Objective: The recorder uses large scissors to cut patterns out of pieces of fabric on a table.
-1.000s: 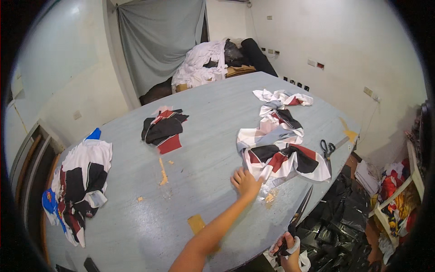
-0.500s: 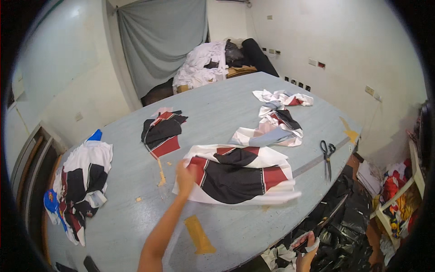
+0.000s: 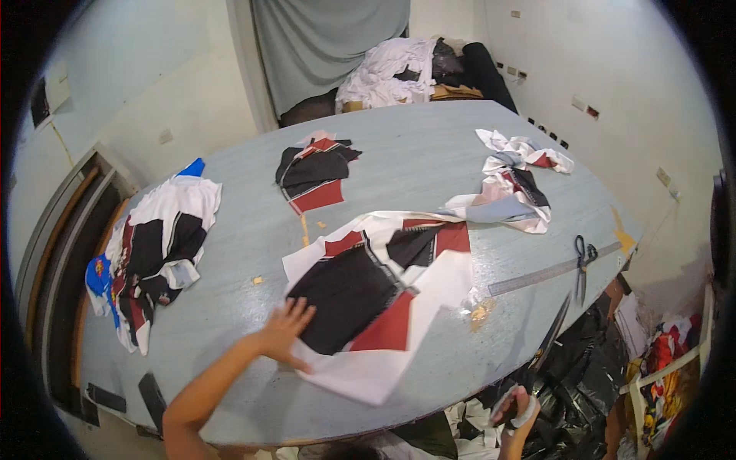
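Observation:
A printed fabric piece [image 3: 345,295], black and dark red with a wide white margin, lies spread on the grey-blue table [image 3: 230,399] in front of me. My left hand [image 3: 287,331] rests flat on its near left edge, fingers spread. Low at the right, beyond the table's edge, my right hand [image 3: 515,414] is closed around a pair of scissors [image 3: 550,337], the long dark blades pointing up and away. Something white wraps around its fingers. At its far right, the spread piece meets a crumpled heap of white, grey and red fabric [image 3: 510,207].
A second pair of scissors [image 3: 581,264] lies over a metal ruler [image 3: 529,280] at the right. Fabric heaps lie at the left [image 3: 157,245] and far middle [image 3: 316,176]. Black plastic bags [image 3: 583,368] fill the floor beside the table. Two dark objects [image 3: 152,399] sit at the near left edge.
The fabric piece has been spread flatter and turned, its near end now closer to me. My left hand has gone from gripping its edge to lying flat. The view has shifted left.

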A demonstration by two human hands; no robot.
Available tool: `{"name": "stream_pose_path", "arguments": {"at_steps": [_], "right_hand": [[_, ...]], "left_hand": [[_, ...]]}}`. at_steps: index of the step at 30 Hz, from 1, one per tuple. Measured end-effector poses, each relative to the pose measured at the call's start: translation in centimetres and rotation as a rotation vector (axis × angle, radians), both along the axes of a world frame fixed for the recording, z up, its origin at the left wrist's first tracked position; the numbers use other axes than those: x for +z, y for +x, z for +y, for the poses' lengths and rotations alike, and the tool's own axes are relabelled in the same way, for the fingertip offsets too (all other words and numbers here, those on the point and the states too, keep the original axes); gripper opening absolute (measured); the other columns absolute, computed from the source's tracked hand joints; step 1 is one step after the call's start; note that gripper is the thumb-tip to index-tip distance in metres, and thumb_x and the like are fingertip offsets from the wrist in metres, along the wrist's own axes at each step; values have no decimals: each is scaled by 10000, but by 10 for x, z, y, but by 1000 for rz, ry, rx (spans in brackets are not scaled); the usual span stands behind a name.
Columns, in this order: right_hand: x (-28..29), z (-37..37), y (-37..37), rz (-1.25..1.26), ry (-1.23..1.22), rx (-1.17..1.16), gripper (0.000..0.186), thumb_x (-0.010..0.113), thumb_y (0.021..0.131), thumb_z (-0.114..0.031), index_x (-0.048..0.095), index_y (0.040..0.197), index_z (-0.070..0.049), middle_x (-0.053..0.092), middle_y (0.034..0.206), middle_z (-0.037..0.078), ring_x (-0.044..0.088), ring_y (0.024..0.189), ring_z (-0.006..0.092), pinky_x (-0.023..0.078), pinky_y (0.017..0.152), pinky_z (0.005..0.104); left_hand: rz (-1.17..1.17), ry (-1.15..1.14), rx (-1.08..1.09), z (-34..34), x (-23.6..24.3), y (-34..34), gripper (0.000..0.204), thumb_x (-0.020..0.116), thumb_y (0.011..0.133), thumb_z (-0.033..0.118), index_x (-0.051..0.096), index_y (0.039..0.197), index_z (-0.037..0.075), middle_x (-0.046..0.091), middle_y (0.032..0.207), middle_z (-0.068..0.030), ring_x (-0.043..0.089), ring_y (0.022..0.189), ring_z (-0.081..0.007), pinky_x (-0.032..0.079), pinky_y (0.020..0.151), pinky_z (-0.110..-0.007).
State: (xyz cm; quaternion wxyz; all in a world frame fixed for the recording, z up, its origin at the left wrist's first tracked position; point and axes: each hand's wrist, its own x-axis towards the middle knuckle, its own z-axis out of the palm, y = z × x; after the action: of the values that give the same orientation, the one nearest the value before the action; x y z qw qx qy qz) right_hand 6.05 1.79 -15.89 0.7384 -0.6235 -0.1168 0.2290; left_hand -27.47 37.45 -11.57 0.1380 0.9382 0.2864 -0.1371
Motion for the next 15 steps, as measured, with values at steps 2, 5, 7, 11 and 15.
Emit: {"name": "stream_pose_path", "arguments": {"at_steps": [2, 5, 7, 11, 15], "right_hand": [[-7, -14, 8, 131, 50, 91, 380, 605, 870, -399, 532, 759, -43, 468, 507, 61, 473, 354, 187, 394, 321, 296], [-27, -20, 11, 295, 202, 297, 373, 593, 880, -405, 553, 846, -36, 505, 539, 66, 481, 351, 193, 410, 323, 309], [-9, -8, -3, 373, 212, 407, 375, 569, 896, -404, 540, 900, -29, 528, 564, 74, 510, 367, 204, 433, 334, 331], [11, 12, -15, 751, 558, 528, 312, 619, 867, -196, 564, 879, 110, 576, 612, 208, 600, 485, 346, 532, 417, 495], [12, 9, -14, 627, 371, 629, 371, 571, 900, -346, 533, 883, 22, 536, 569, 116, 546, 389, 247, 476, 346, 374]], "left_hand": [[229, -61, 115, 6, 34, -45, 1241, 712, 576, 701, 130, 1477, 77, -15, 1500, -300, 16, 1367, -517, 117, 1068, -626], [341, 12, 322, 4, 52, -62, 1009, 708, 658, 616, 334, 1408, 54, 157, 1486, -276, 171, 1359, -479, 229, 1061, -566], [-246, -14, 208, -2, 53, -24, 643, 663, 796, 417, 495, 1275, 22, 368, 1386, -255, 355, 1280, -421, 340, 1023, -456], [-384, 130, -93, -65, 34, 92, 545, 522, 899, 376, 445, 1319, 38, 354, 1414, -200, 342, 1307, -332, 288, 1055, -480], [-445, 98, -296, -135, -37, 128, 717, 430, 919, 484, 255, 1427, 10, 242, 1485, -204, 177, 1401, -320, 174, 1099, -533]]}}
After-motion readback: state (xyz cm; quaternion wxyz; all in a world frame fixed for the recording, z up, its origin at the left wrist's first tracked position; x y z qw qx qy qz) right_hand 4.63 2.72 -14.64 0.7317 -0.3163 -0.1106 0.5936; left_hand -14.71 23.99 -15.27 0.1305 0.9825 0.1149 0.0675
